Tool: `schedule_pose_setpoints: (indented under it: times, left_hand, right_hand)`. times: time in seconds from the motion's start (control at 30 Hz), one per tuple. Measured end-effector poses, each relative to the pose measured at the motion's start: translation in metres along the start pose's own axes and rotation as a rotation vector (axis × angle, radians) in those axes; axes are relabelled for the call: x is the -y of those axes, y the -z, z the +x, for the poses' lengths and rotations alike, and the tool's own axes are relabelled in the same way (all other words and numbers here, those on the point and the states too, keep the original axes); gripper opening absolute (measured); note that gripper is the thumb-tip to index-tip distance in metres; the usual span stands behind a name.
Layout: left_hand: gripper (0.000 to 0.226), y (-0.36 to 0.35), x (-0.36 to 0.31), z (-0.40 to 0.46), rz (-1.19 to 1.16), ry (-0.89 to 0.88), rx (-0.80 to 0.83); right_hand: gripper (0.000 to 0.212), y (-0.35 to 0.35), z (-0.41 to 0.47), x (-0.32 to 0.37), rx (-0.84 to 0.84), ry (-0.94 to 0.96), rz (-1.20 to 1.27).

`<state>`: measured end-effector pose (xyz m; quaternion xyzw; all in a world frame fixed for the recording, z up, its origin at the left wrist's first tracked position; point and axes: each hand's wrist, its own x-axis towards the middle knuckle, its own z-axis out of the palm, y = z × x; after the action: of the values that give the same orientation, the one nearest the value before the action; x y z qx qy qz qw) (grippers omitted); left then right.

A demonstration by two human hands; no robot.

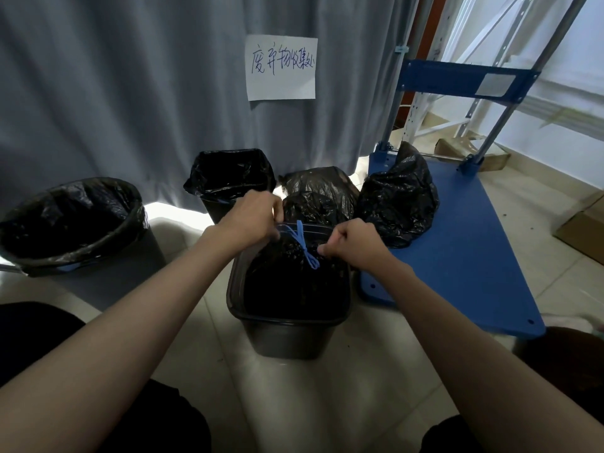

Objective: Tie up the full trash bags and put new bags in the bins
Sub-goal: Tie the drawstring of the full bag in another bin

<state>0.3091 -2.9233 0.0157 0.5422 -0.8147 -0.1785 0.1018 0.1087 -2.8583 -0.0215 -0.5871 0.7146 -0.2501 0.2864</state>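
At frame centre, left hand (pixel 251 217) and right hand (pixel 354 243) pinch the thin blue drawstring (pixel 302 243) of the black plastic trash bag (pixel 294 282); uneven pulling could snap it or tear the film.

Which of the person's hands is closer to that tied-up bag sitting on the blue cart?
Right. The right hand is just left of the tied bag on the blue cart; the left hand is farther away, across the bin.
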Motion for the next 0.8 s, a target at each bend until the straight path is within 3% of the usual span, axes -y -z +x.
schedule_pose_setpoints:
  times: [0.07, 0.1, 0.13, 0.23, 0.43, 0.53, 0.73, 0.8]
  left_hand:
    - [0.029, -0.006, -0.005, -0.004, 0.067, 0.040, 0.254]
    - [0.036, -0.013, -0.008, -0.007, 0.142, 0.034, 0.308]
    - [0.043, -0.021, -0.010, -0.009, 0.215, 0.013, 0.308]
    - [0.051, -0.045, -0.012, -0.012, 0.290, -0.060, 0.198]
    - [0.031, -0.088, -0.016, -0.026, 0.206, -0.131, 0.158]
    - [0.028, -0.084, -0.023, -0.024, 0.130, -0.119, 0.140]
    - [0.025, -0.046, -0.023, -0.019, 0.043, -0.005, -0.003]
    - [0.022, -0.040, -0.023, -0.023, 0.022, -0.002, -0.054]
  right_hand:
    - [0.014, -0.005, 0.001, 0.001, 0.017, -0.007, -0.030]
    - [0.006, -0.008, 0.000, 0.001, 0.051, -0.016, -0.037]
    - [0.009, -0.010, 0.000, 0.001, 0.098, -0.026, -0.048]
    - [0.044, -0.014, 0.000, -0.003, 0.225, -0.044, -0.126]
    - [0.065, -0.039, -0.006, -0.014, 0.262, 0.027, -0.257]
    - [0.057, -0.042, -0.005, -0.013, 0.269, 0.005, -0.242]
    - [0.009, -0.027, 0.000, -0.004, 0.064, 0.007, -0.144]
    - [0.011, -0.025, -0.001, -0.002, 0.000, 0.036, -0.104]
